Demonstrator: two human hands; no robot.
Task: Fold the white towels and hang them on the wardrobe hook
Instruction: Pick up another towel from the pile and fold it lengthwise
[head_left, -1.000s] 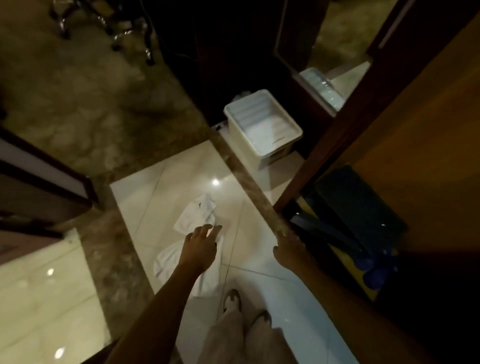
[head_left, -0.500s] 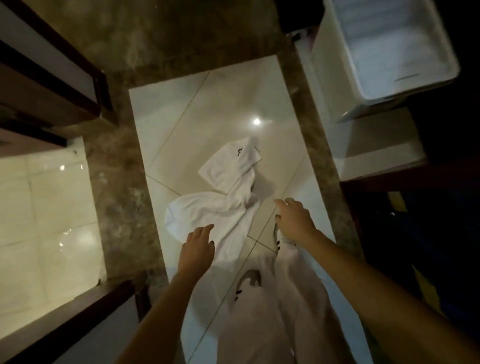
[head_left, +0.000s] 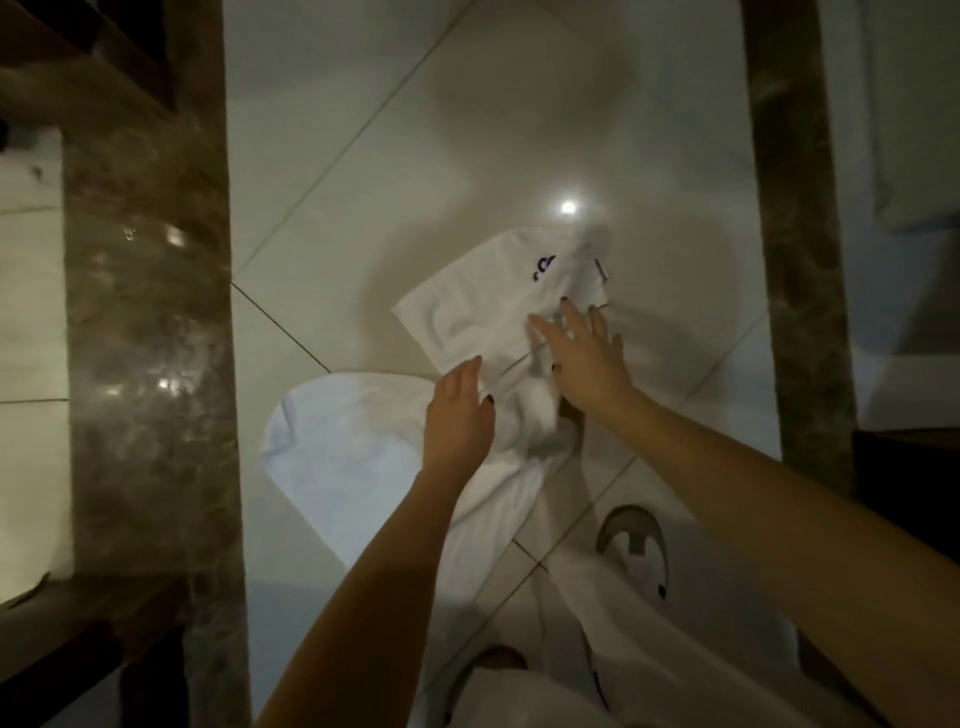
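White towels lie crumpled on the glossy floor tiles. The far towel (head_left: 488, 301) bears a small dark logo and a label at its upper edge. A second towel (head_left: 353, 457) spreads toward the lower left, bunched where the two meet. My left hand (head_left: 457, 410) hovers over that bunched middle with fingers straight and together. My right hand (head_left: 582, 353) reaches onto the far towel's near corner, fingers spread and straight, touching the cloth. Neither hand grips anything. No wardrobe hook is in view.
My feet in pale sandals (head_left: 636, 551) and light trousers stand just behind the towels. Brown marble bands (head_left: 150, 312) run along the left and along the right (head_left: 800, 260) of the white tiles. Dark wooden furniture edges (head_left: 78, 639) border the left side.
I have bent down much closer to the floor. Both hands moved forward from above the near towel edge onto the cloth. The white bin has left the view.
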